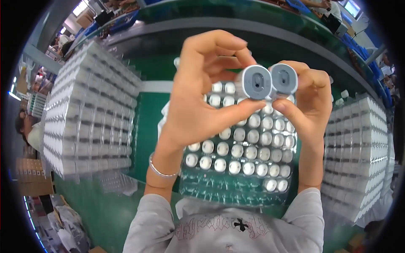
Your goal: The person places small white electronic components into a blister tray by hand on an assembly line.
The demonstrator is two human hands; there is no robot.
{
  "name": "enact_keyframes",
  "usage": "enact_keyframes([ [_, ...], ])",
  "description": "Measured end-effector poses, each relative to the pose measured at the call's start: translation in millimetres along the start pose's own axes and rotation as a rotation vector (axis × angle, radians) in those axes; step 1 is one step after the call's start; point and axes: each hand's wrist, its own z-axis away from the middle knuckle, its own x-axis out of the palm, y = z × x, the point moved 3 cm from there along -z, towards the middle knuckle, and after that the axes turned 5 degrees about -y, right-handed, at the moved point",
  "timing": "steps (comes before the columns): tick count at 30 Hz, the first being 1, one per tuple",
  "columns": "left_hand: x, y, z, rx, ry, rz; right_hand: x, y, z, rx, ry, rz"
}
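Note:
Two short white cylinders with grey recessed end faces are held up side by side, close together, over the tray. My left hand is closed on the left cylinder, thumb below and fingers above. The right cylinder is gripped the same way by my right hand. Both grey ends, each with an oval recess and a dark slot, face me. Beneath them lies a clear plastic tray with rows of upright white cylinders. Its nearest row holds just two, at the right; my hands hide part of the far rows.
Tall stacks of filled clear trays stand at the left and at the right on the green table. A dark rail runs along the back. Blue bins and other people are beyond it.

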Motion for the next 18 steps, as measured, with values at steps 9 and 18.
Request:
enact_keyframes([
  [9, -6.2, 18.7, 130.7, -0.540, -0.495, -0.228, 66.1, -16.4, 89.2, 0.471, -0.536, 0.172],
  [18, -20.9, 37.2, 181.3, -0.625, -0.256, -0.487, 138.1, -20.4, 112.3, 0.290, -0.579, 0.294],
])
